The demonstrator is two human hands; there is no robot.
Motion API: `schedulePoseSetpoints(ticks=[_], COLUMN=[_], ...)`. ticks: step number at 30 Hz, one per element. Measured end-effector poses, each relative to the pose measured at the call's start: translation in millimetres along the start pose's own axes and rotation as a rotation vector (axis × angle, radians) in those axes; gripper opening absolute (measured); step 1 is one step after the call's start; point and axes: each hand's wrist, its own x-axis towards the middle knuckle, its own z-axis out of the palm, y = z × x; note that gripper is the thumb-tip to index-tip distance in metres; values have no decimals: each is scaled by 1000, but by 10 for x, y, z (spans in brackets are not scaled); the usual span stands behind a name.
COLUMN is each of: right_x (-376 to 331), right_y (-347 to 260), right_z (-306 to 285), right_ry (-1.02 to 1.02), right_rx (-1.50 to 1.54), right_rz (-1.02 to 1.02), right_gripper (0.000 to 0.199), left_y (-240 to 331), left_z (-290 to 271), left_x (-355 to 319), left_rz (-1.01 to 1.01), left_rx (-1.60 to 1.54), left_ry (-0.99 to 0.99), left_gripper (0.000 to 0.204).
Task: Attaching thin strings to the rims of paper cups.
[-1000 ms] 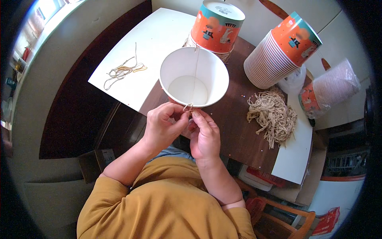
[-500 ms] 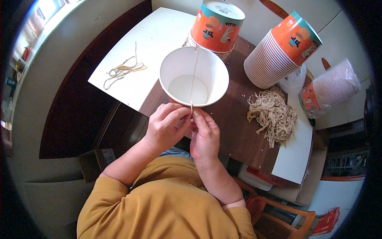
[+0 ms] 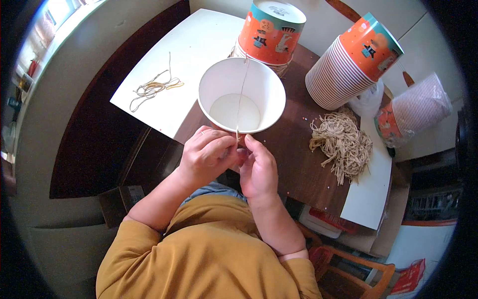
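A large paper tub (image 3: 211,82) with a white inside stands at the table's near edge, its mouth up. A thin beige cord (image 3: 242,94) runs from the far rim across the mouth to the near rim. Just outside that near rim, my left hand (image 3: 206,157) is closed, thumb and forefinger pinching the cord by a small knot or loop. My right hand (image 3: 260,169) is close beside it, its thumb raised off the cord and apart from the fingers. Those fingers curl toward my left hand and are partly hidden; I see nothing held in them.
Upside-down stacks of orange and teal tubs stand behind (image 3: 271,37) and at the right (image 3: 348,65). A plastic-wrapped stack (image 3: 413,109) lies farther right. A heap of beige cords (image 3: 343,144) is on the right, a few loose cords (image 3: 154,89) on the left. A wooden chair (image 3: 358,264) is at lower right.
My right thumb has lifted away from the cord, and that hand has loosened a little. My left hand keeps its pinch. The tub and the cord's near end have shifted slightly left.
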Motion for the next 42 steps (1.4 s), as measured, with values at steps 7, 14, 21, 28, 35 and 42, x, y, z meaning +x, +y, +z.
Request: schedulePoseSetpoints(ticks=[7, 14, 21, 28, 35, 42], right_x=[125, 117, 37, 16, -191, -100], right_y=[-6, -36, -117, -119, -231, -353], right_z=[-115, -140, -20, -31, -22, 71], right_ry=[-176, -230, -124, -132, 131, -63], right_rx=[157, 127, -99, -344, -1230, -1426], right_rz=[155, 214, 5, -127, -1150, -1462], right_gripper=[12, 18, 19, 24, 25, 24], left_y=[14, -32, -36, -12, 117, 184], left_z=[-55, -153, -161, -163, -239, -210], left_x=[-20, -42, -37, -14, 136, 243], left_rz=[-74, -406, -826, -993, -902, -378], left_rx=[-95, -395, -926, -1133, -853, -404], left_ry=[-27, -138, -156, -153, -218, -124], left_gripper=[17, 9, 4, 7, 15, 12])
